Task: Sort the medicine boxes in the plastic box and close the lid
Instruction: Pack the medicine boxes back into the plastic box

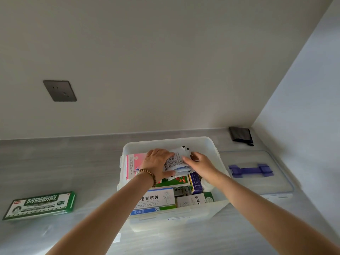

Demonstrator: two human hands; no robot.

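Head view: left hand (pixel 157 162) and right hand (pixel 199 163) both clasp a sachet bundle (pixel 176 160) inside the plastic box (pixel 165 141), partly hiding medicine boxes (pixel 156 198).

lid (pixel 257 183) right of plastic box (pixel 211 144)

The plastic box (pixel 171 142) is translucent white and stands open. Inside it, a pink box (pixel 135 162) lies at the far left, a white box with a blue strip (pixel 156 201) at the near left, and a green box (pixel 177 180) in the middle. White printed sachets (pixel 176 161) are held over its far part. The clear lid (pixel 257 157), with a blue handle (pixel 251 170), lies flat just right of the plastic box. A green and white medicine box (pixel 41 206) lies flat well to its left.
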